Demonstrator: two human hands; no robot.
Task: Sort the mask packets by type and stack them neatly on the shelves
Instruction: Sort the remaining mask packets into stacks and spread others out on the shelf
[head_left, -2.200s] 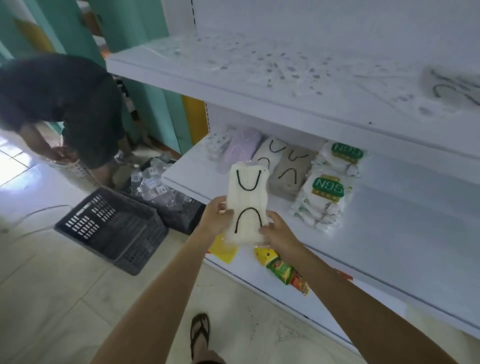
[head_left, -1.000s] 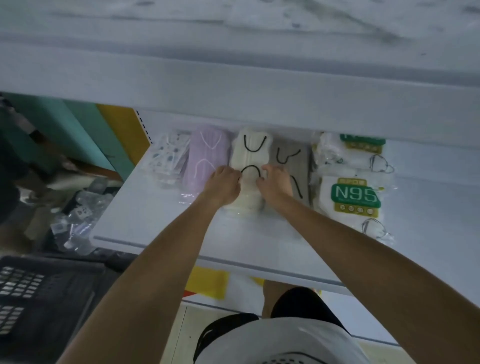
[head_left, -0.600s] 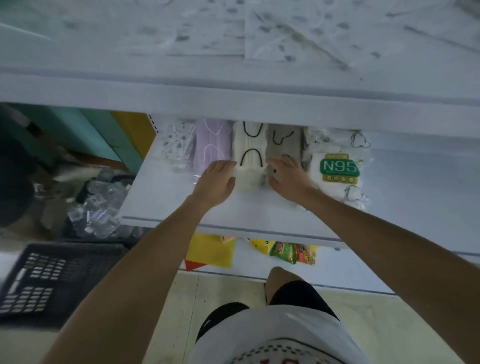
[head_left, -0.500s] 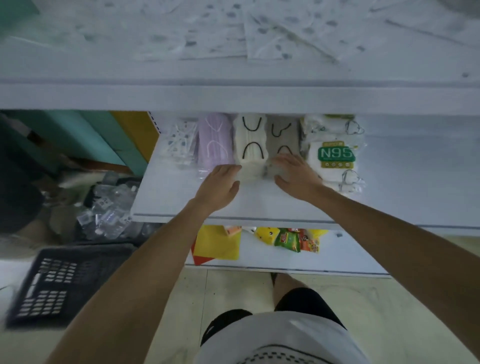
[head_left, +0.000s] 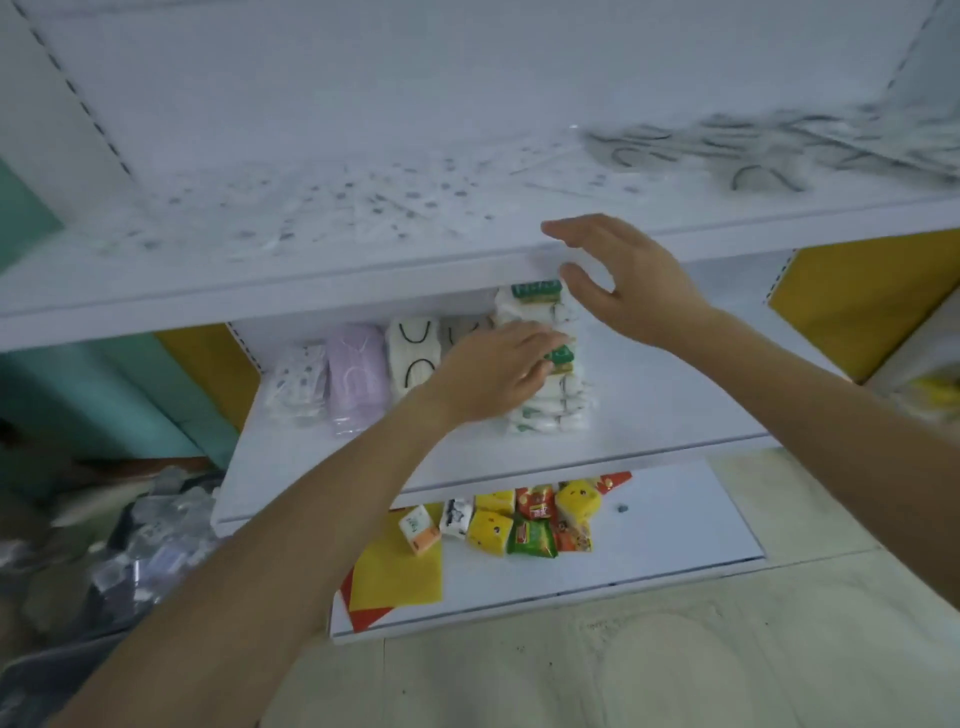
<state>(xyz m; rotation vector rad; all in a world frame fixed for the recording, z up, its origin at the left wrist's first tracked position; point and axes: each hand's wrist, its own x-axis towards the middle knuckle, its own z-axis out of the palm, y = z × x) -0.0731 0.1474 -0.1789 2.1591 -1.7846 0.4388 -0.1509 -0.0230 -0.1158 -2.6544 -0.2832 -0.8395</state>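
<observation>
Resting straight-fingered on glossy green-labelled mask packets (head_left: 551, 415), left hand (head_left: 493, 371); right hand (head_left: 626, 288) spread, empty.

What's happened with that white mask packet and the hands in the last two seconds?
The left hand and right hand set the white packet into the row on the middle shelf and let go. The left then moved right onto the N95 packets; the right lifted, open. The purple packet stayed put.

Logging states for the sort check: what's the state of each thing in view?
left hand: open, fingers resting on N95 stack
right hand: open, midair, holding nothing
N95 stack: piled on middle shelf
white packets: stacked, untouched
lilac packets: stacked
top-shelf masks: scattered, unsorted
</observation>
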